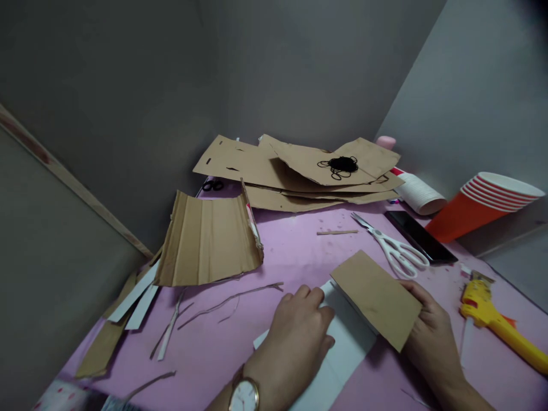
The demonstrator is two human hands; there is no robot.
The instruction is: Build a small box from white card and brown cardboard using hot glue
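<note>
My right hand (434, 334) grips a small rectangular piece of brown cardboard (377, 297) by its right edge, holding it tilted over a white sheet of paper (342, 365). My left hand (299, 325), with a wristwatch (244, 395) on the wrist, rests on that paper, left of the cardboard. Its fingers are loosely bent, the thumb stands apart, and I see nothing held in them. The paper lies on the pink table cover (291, 251), partly hidden by my left hand and the cardboard. White-handled scissors (391, 245) lie just beyond the cardboard.
A yellow glue gun (492, 319) lies at right, near a black phone (419, 237) and stacked orange cups (475, 208). Cardboard sheets (257, 165) with black string (342, 164) are piled at the back. Bent cardboard (209, 240), white strips (136, 295) and thin scraps (231, 299) lie left.
</note>
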